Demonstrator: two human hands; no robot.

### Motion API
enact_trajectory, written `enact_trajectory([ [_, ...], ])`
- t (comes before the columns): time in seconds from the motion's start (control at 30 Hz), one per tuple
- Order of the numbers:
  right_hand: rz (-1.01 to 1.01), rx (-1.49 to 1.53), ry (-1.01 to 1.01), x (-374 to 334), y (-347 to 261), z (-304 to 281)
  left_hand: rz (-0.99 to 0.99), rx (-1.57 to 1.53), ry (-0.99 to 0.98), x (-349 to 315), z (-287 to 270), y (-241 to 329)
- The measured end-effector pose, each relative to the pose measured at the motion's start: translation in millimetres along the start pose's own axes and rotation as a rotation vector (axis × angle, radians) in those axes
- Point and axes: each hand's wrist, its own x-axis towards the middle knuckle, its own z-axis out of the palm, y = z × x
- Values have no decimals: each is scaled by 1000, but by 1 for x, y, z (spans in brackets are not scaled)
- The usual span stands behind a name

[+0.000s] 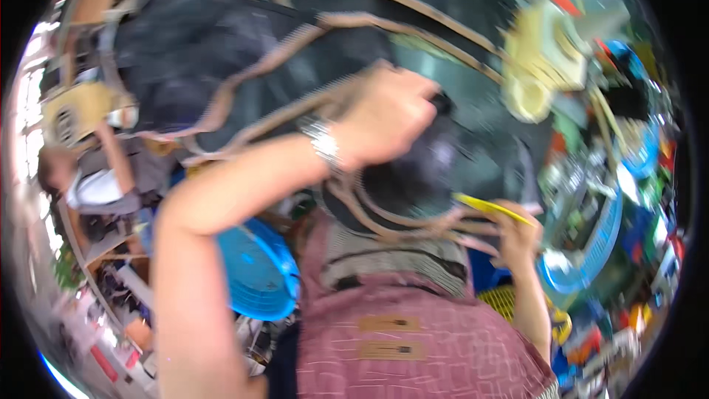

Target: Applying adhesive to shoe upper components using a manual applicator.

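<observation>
My left hand (388, 118), with a silver watch on the wrist, is closed over a black fabric piece with tan edging (413, 177) and pinches its dark upper part. The piece lies in front of me at the edge of the table. Lower right, my right hand (517, 233) grips a slim yellow tool (484, 205) whose tip points left toward the black piece. Motion blur hides the tool's exact kind. More black pieces with tan binding (214, 44) lie spread beyond my left hand.
A cream-coloured device (546, 59) stands at the far right. Near it sits a blue basket (591, 258) among cluttered small items. A round blue basket (258, 270) is below my left arm. At the left, another person (103, 177) is beside a cardboard box (77, 112).
</observation>
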Motion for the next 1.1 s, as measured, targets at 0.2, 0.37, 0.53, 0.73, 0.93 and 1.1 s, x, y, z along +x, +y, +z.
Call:
enact_trajectory([
  [0.2, -33, 797, 958, 22, 10, -74, -125, -70, 346, -31, -103, 10],
  [0.37, 55, 717, 913, 33, 26, -91, -461, 219, 672, -134, -237, -99],
  [0.53, -2, 483, 660, 71, 12, -74, -565, 822, 64, -282, -330, -296],
  [0.73, 27, 53, 598, 130, 16, -79, -683, 1077, 122, -192, -231, -250],
  [0.93, 43, 569, 694, 157, 66, -62, 174, -177, -24, -20, 17, 36],
  [1.1, 383, 1221, 264, 119, 58, -67, 130, -290, -161, 25, 98, 86],
])
